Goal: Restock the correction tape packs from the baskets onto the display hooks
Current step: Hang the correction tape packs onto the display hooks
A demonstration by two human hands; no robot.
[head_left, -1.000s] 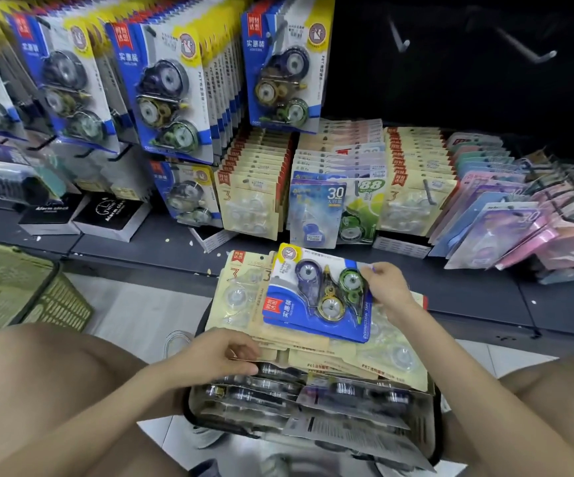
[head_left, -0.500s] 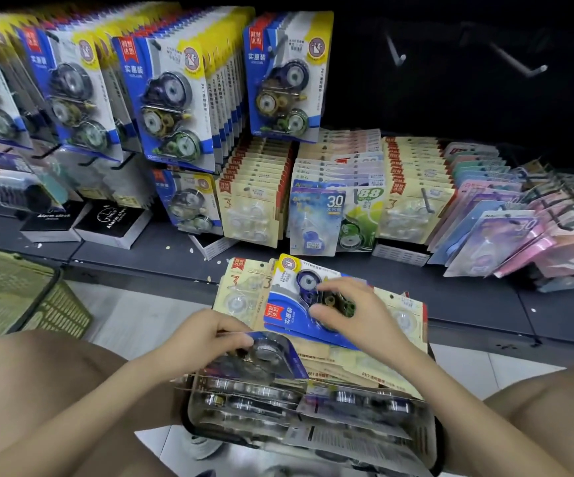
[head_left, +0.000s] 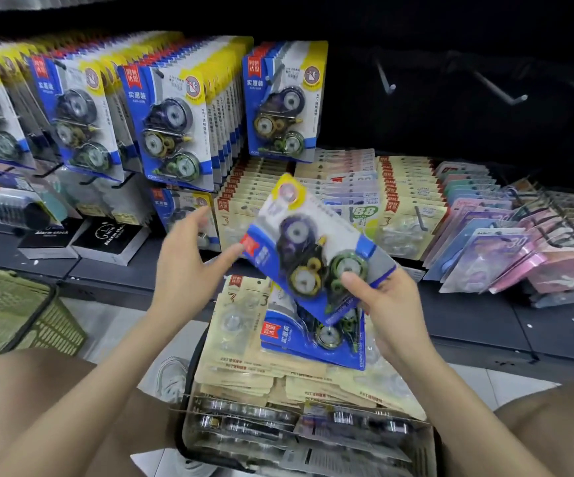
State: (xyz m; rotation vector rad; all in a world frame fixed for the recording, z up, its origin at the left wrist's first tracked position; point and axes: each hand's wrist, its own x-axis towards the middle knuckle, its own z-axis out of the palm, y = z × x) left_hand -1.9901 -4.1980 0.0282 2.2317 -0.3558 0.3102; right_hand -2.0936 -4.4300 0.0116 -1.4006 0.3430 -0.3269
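Pack in hand: A blue correction tape pack [head_left: 313, 249] is held up in the air, tilted, above the black basket [head_left: 180, 438] and in front of the shelf [head_left: 478, 318]. It is not hung on any hook yet.
Right hand: The right hand [head_left: 392, 304] is clamped on the bottom corner of the pack. The thumb is laid on the front and the fingers are tucked behind.
Left hand: The left hand [head_left: 185, 270] is spread, with straight fingers, and nothing is held in it. One fingertip is right at the left edge of the pack, but a touch cannot be told because of the blur.
In the basket: More blue packs [head_left: 313, 342] are seen lying on a pile of beige packs [head_left: 240, 325]. Clear packs [head_left: 254, 418] are stuffed in at the near end.
Filled hooks: Rows of the same blue packs [head_left: 172, 125] are hung on the left. The last row [head_left: 285, 105] looks thin, so room is likely left there.
Bare hooks: Two bare hooks [head_left: 387, 82] are seen sticking out of the dark wall on the right, well apart from the pack.
Done so far: Much of the blue stock seems to be hung.
Left to do: This pack is to be hung, then the others in the basket. A good bit of work seems to be left.
Around: A green basket [head_left: 20, 315] is set on the floor at the left. Alarm clock boxes [head_left: 106, 239] and pink packs [head_left: 536, 266] are seen on the shelf.
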